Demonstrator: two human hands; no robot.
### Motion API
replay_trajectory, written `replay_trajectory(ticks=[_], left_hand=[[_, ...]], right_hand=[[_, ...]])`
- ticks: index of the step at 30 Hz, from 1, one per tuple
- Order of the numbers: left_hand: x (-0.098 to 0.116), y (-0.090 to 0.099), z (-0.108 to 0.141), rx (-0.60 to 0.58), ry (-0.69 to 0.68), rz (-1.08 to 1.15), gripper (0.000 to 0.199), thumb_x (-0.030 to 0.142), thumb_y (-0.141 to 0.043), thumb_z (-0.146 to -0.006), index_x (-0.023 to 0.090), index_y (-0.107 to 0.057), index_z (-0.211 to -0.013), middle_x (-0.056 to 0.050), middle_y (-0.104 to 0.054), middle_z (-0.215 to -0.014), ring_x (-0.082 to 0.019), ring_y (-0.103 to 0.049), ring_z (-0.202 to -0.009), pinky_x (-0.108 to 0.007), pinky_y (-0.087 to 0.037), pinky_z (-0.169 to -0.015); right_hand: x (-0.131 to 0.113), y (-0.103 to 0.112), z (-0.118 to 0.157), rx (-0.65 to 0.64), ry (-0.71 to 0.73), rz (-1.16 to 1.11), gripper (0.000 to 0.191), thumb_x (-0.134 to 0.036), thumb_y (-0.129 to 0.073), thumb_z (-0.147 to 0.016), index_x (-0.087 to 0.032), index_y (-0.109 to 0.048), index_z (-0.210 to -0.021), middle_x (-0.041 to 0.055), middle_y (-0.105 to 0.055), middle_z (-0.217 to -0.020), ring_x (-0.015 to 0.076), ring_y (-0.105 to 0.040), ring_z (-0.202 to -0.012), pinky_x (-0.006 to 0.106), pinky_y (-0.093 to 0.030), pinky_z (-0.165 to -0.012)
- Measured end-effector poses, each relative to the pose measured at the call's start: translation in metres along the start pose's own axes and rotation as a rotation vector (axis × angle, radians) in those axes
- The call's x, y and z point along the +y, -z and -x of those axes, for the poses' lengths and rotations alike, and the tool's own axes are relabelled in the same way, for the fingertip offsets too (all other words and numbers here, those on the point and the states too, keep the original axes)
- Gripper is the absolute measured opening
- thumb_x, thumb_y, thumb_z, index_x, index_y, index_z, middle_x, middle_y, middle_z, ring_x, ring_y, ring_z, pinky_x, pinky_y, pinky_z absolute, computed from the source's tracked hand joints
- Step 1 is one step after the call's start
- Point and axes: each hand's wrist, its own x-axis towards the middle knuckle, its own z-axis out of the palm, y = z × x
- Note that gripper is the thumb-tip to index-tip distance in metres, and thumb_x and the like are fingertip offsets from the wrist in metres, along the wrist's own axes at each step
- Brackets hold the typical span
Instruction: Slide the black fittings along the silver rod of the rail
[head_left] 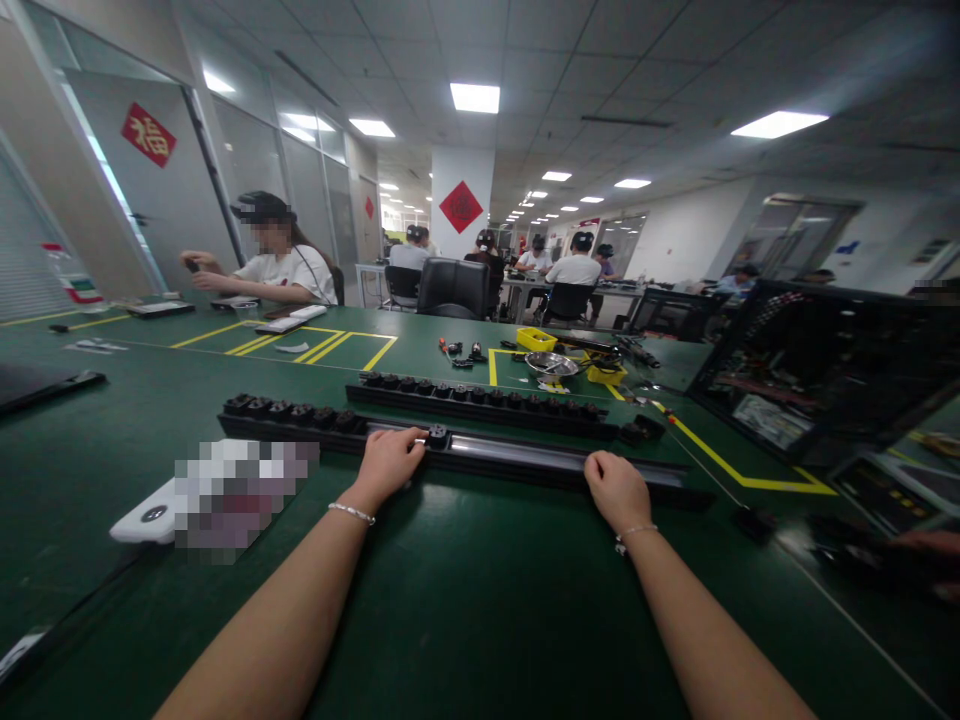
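A long black rail (517, 452) with a shiny channel lies across the green table in front of me. Small black socket-like modules (279, 410) fill its left end. One separate module (437, 435) sits further along the channel. My left hand (390, 462) is closed over the rail, its index fingertip against the left side of that lone module. Further right, my right hand (619, 490) has its fingers curled over the rail's near edge. Just behind lies a second black rail (480, 408), lined with several similar modules.
A white device with a cable (142, 515) lies at left, partly pixelated. Behind the rails are a metal bowl (551, 366), a yellow bin (537, 340) and loose parts. An open black case (832, 370) stands at right. A co-worker (281, 260) sits across the table.
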Motion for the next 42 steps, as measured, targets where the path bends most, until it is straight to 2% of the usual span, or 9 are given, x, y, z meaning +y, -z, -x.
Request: replay_trajectory(ticks=[13, 32, 38, 42], left_hand=[[0.003, 0.002, 0.001, -0.013, -0.013, 0.001, 0.036, 0.032, -0.038, -0.083, 0.031, -0.064, -0.107, -0.001, -0.069, -0.107, -0.020, -0.058, -0.103, -0.040, -0.033, -0.094], [0.000, -0.002, 0.000, -0.035, -0.041, -0.025, 0.036, 0.033, -0.035, -0.085, 0.037, -0.062, -0.108, 0.002, -0.068, -0.109, -0.019, -0.057, -0.104, -0.041, -0.030, -0.096], [0.002, -0.006, 0.001, -0.026, -0.090, -0.015, 0.037, 0.029, -0.033, -0.086, 0.032, -0.060, -0.111, 0.000, -0.066, -0.113, -0.019, -0.055, -0.108, -0.047, -0.019, -0.106], [0.004, -0.009, 0.002, -0.046, -0.123, -0.005, 0.038, 0.027, -0.031, -0.086, 0.026, -0.057, -0.114, -0.004, -0.067, -0.110, -0.018, -0.057, -0.105, -0.042, -0.023, -0.107]], right_hand=[[0.001, 0.000, 0.000, -0.003, 0.006, -0.001, 0.029, -0.025, -0.035, -0.085, -0.020, -0.054, -0.064, 0.0029, -0.059, -0.067, 0.0158, -0.049, -0.065, 0.027, -0.028, -0.059], [0.001, -0.001, -0.001, 0.012, 0.019, 0.016, 0.028, -0.024, -0.036, -0.085, -0.020, -0.054, -0.064, 0.0031, -0.059, -0.067, 0.0159, -0.049, -0.065, 0.028, -0.028, -0.059], [0.000, 0.000, 0.000, 0.001, 0.014, 0.000, 0.028, -0.024, -0.035, -0.085, -0.020, -0.054, -0.065, 0.0035, -0.059, -0.068, 0.0160, -0.050, -0.066, 0.028, -0.029, -0.059], [-0.001, 0.001, 0.000, 0.001, 0.011, -0.010, 0.029, -0.025, -0.034, -0.085, -0.020, -0.054, -0.065, 0.0037, -0.059, -0.067, 0.0162, -0.050, -0.065, 0.028, -0.029, -0.059]])
